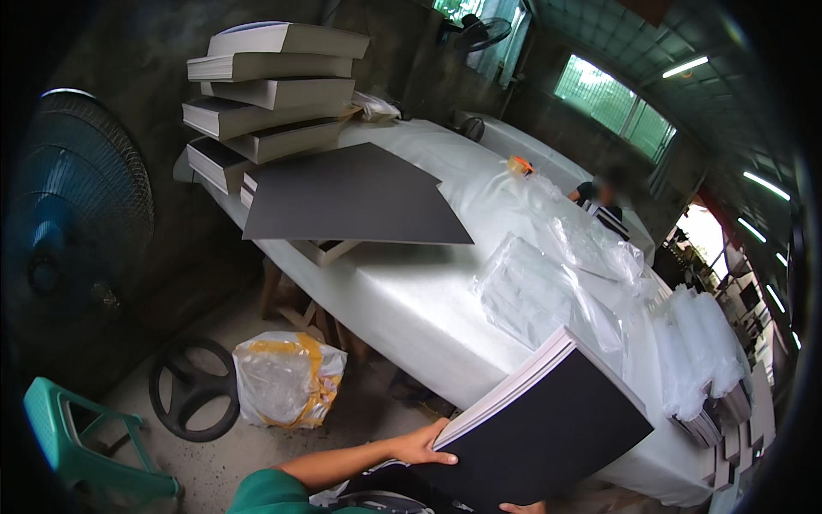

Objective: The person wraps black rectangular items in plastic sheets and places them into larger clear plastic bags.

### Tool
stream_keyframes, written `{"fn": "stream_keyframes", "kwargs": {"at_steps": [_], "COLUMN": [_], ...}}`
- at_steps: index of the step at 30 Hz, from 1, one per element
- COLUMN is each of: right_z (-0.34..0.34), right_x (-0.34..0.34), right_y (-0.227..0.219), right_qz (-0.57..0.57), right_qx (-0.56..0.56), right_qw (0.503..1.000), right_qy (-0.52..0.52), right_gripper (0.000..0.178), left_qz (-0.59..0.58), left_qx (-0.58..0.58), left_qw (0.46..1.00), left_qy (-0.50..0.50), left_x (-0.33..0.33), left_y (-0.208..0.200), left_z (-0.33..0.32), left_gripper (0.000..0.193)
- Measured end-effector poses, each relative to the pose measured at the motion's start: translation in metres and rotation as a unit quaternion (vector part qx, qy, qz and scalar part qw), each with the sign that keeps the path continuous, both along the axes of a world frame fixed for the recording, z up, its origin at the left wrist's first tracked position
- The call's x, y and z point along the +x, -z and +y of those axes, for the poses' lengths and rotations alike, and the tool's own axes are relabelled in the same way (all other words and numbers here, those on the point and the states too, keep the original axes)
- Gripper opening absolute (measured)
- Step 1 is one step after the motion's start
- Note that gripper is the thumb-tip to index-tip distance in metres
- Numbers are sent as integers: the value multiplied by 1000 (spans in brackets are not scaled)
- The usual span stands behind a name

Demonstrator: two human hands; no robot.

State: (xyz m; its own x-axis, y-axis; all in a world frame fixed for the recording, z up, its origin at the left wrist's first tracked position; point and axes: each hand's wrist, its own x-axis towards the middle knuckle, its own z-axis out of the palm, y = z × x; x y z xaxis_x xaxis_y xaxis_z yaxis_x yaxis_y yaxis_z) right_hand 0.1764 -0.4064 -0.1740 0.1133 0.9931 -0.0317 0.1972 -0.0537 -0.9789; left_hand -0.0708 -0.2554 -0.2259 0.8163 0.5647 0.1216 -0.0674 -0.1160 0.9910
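Stack [548, 420]: black face, white page edges, held tilted in front of person, upper part overlapping near edge of bench [402, 300] in view; contact w/ bench can't be confirmed.

Hands: L hand [425, 444] closed on stack's L edge, thumb on black face, fingers mostly hidden behind. R hand [524, 508] at stack's btm edge, mostly cut off by frame; grip & opening can't be told.

Bench, far L: thick blocks [282, 94] piled unevenly, w/ black boards [360, 201] lying nr them, corners jutting out; board qty unclear. Bench ctr/R: clear bags [531, 283], loose & crumpled; orange item [520, 164] beyond. Wrapped bundles [698, 351] at R end.

Floor, L side: green stool [86, 437], black wheel-shaped base [195, 390], taped parcel [287, 377] just beside base. Lg. fan [77, 188] by wall. Co-worker [604, 201] at far side of bench.
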Motion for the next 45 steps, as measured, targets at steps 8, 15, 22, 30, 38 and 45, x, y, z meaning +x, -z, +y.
{"fn": "stream_keyframes", "kwargs": {"at_steps": [8, 15, 22, 30, 38, 45], "right_z": [-31, -36, -42, -20, -81, -141], "right_x": [47, 53, 50, 59, 171, 98], "right_y": [98, 124, 167, 121, 11, -166], "right_qz": [-2, -64, -101, -285, -30, -42], "right_qx": [-71, -28, 20, 32, 251, 561], "right_qw": [997, 997, 994, 956, 835, 723], "right_qy": [-13, 13, 40, 55, 489, 402], "right_gripper": [57, 75, 65, 59, 24, 31], "left_qz": [63, -1, 40, -8, -36, -12], "left_qx": [-31, -124, -117, -33, -100, -37], "left_qw": [994, 968, 961, 961, 954, 970], "left_qy": [-79, -216, -248, -273, -279, -239], "left_x": [19, 32, 33, 26, 20, 25], "left_y": [83, 101, 115, 124, 117, 151], "left_z": [-19, -44, -54, -19, -37, -23], "left_gripper": [77, 78, 73, 68, 60, 69]}}
